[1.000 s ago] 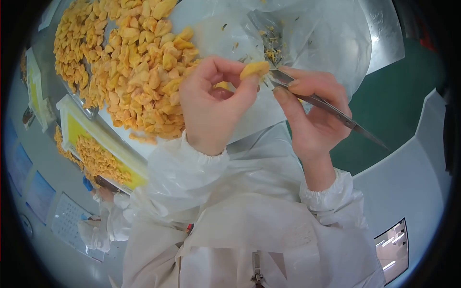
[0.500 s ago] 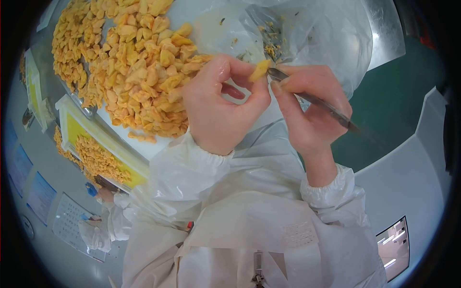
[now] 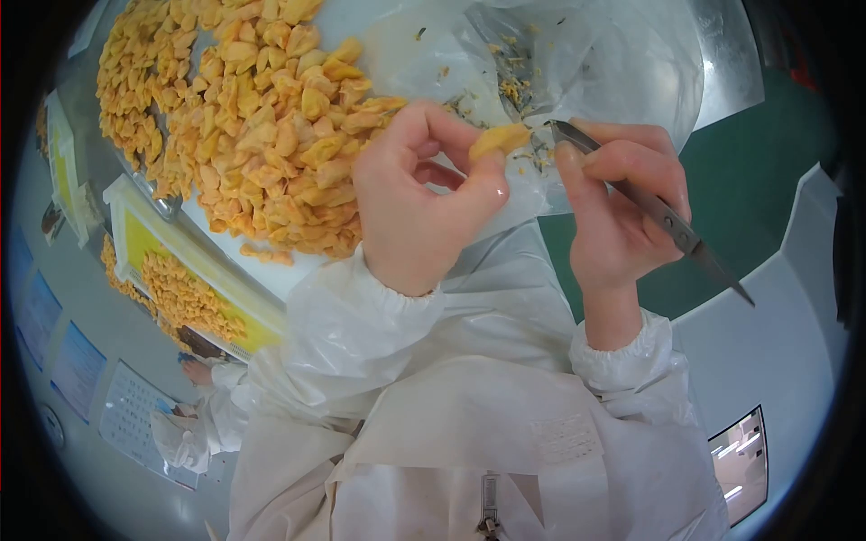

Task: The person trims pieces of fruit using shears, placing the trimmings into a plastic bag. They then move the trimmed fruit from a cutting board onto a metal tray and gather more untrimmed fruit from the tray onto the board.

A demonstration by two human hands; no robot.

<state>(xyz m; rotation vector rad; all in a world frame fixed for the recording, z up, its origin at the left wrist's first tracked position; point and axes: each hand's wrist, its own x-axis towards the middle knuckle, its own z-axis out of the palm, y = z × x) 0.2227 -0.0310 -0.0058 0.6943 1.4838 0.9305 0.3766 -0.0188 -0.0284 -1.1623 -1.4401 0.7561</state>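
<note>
1. Tool (image 3: 672, 219): slim grey metal, tweezer-like, tapered to a sharp point at the lower-right end. Gripped between thumb and fingers of the right hand (image 3: 627, 203). Long axis laid upper left to lower right in view.
2. Yellow piece (image 3: 501, 141): soft-looking, lumpy, elongated. Pinched by thumb and fingers of the left hand (image 3: 424, 198), held in front of the plastic. Long axis nearly level, free end pointed toward the tool's upper-left tip; small gap seen between them.
3. Pile (image 3: 271, 135): similar irregular lumps, heaped on the white surface (image 3: 347, 25). Left hand's outer side is crowded by it.
4. Plastic sheet (image 3: 622, 63): thin, crinkled, translucent; strewn with dark and yellow scraps (image 3: 514, 81).
5. Room: right hand is bordered by green floor (image 3: 740, 180), past the sheet's edge.
</note>
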